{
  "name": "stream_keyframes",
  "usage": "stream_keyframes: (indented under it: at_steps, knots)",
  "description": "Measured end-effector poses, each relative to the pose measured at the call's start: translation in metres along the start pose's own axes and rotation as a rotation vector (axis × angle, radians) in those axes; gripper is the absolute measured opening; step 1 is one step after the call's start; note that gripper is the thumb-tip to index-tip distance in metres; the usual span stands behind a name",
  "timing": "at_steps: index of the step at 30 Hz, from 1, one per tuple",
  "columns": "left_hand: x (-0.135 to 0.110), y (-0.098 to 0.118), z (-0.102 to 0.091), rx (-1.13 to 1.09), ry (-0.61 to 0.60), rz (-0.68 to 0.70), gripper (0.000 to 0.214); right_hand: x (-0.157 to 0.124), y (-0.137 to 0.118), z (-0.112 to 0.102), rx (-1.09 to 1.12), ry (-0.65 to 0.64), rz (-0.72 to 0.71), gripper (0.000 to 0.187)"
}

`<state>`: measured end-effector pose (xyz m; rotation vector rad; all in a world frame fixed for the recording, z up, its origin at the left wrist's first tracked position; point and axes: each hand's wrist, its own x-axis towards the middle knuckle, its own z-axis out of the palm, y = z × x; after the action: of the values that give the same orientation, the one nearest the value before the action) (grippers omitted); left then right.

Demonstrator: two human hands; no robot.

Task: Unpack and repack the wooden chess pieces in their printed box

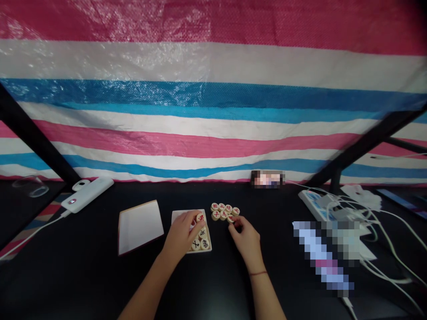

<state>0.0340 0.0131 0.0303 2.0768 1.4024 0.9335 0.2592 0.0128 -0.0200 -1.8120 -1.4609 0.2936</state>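
A small white box [176,215] lies on the black table and holds round wooden chess discs with black and red characters. My left hand [182,235] rests over the box, its fingers pinching one disc [200,218] with a red mark at the box's far right corner. Just right of the box lies a loose cluster of several red-marked discs [224,211]. My right hand [245,234] reaches that cluster from the near side, fingers curled on the disc at its near right edge [231,218].
The box's white lid [139,226] lies left of the box. A white power bank [87,194] with a cable sits far left, near a clear glass [31,186]. A power strip and tangled white cables [336,211] fill the right side. A striped tarp [213,102] hangs behind.
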Motion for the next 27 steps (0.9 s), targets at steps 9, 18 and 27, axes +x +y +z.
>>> stream_keyframes:
  at_steps: [9, 18, 27]
  knots:
    - [0.001, 0.001, 0.003, 0.009, -0.020, 0.026, 0.026, 0.001, 0.001, 0.002, 0.026, -0.034, 0.005, 0.030]
    - [0.000, 0.005, 0.002, -0.004, -0.026, 0.066, 0.033, -0.005, -0.027, -0.005, 0.244, 0.049, -0.235, 0.023]
    - [-0.002, 0.014, 0.004, -0.157, -0.122, -0.036, 0.018, -0.025, -0.065, 0.000, 0.359, -0.119, -0.553, 0.028]
